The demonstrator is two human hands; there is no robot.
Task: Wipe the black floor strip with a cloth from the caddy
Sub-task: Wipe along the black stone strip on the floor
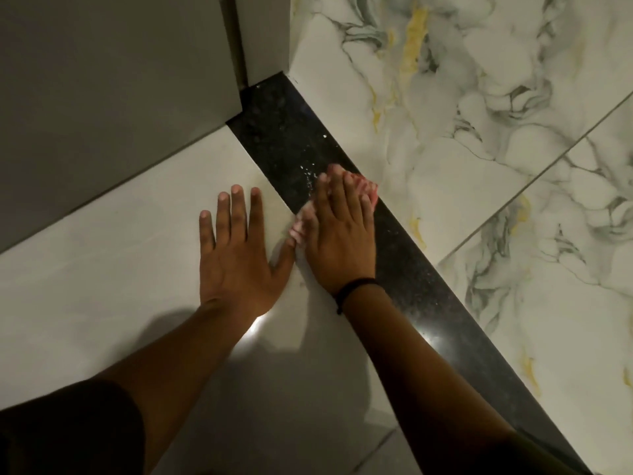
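Observation:
The black floor strip [281, 132] runs diagonally from the upper middle to the lower right, speckled and with wet flecks near its middle. My right hand [339, 231] presses flat on a pink cloth [368, 192] lying on the strip. Only the cloth's edges show past the fingers, at the far right and by the thumb. A black band circles that wrist. My left hand [236, 252] rests flat, fingers spread, on the plain pale tile [102, 269] just left of the strip, its thumb almost touching the right hand.
A grey wall or door panel [102, 80] rises at the upper left, meeting the strip's far end at a corner. Marbled white, grey and yellow tile [496, 114] covers the floor right of the strip. The caddy is not in view.

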